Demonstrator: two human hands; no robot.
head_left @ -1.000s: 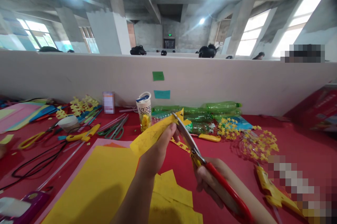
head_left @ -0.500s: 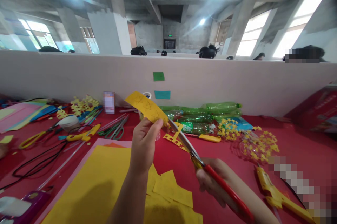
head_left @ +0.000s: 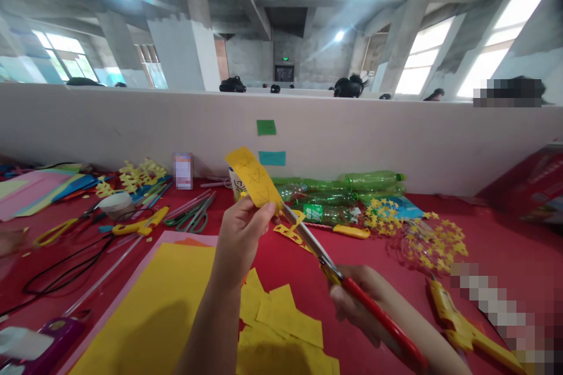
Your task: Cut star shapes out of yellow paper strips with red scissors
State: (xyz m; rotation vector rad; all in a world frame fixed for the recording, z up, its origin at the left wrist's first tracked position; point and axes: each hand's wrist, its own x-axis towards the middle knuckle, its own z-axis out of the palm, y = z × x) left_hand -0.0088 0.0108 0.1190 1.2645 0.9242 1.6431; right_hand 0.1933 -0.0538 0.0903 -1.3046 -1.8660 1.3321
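Note:
My left hand (head_left: 241,237) pinches the lower end of a yellow paper strip (head_left: 254,178) with star outlines drawn on it. My right hand (head_left: 358,299) is wrapped round the red-handled scissors (head_left: 314,243). Their blades point up and left, and the tips meet the strip's lower right edge beside my left thumb. A cut part of the yellow paper hangs near the blades. Below my hands lie loose yellow paper pieces (head_left: 288,313) and, to their left, a large yellow sheet (head_left: 153,299).
Green plastic bottles (head_left: 329,199) lie by the white partition (head_left: 176,122). Yellow stars (head_left: 435,243) and a yellow glue gun (head_left: 457,322) are at the right. Another glue gun (head_left: 141,225), scissors (head_left: 196,216) and a phone (head_left: 183,171) are at the left. Another person's hand (head_left: 12,243) shows at the left edge.
The yellow strip has turned more upright, and its upper end has moved right. My left hand has tilted slightly. The scissors have barely moved.

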